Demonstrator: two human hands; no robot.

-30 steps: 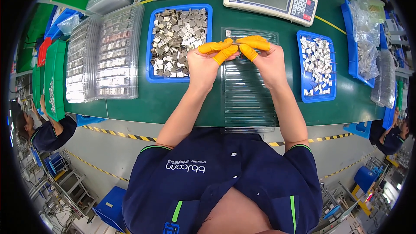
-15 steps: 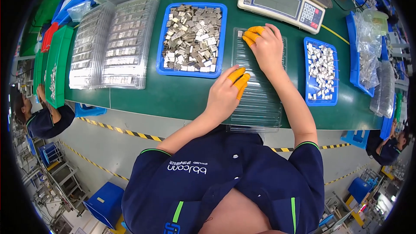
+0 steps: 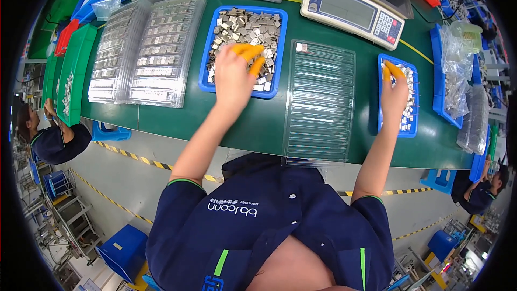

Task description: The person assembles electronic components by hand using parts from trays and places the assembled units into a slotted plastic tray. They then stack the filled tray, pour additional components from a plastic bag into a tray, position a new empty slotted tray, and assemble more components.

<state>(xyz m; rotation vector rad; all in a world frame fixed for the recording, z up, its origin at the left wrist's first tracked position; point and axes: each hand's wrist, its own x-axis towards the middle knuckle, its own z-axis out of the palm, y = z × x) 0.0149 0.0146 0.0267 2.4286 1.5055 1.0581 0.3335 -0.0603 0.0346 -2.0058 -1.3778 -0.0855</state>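
Several blue bins (image 3: pixel 279 48) on green table (image 3: pixel 258 124); striped tape (image 3: pixel 134 156) crosses grey floor (image 3: pixel 153 194).

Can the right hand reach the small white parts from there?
Probably yes: the right hand is over the small blue tray, its fingers at the white parts, and no lid blocks the way.

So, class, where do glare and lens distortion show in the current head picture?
Head view: bright glare whitens parts of the filled clear plastic trays at left; in the head view, thin reflections streak the clear slotted tray; also in the head view, the green worktable has a bowed front edge, and black corners surround the fisheye image.
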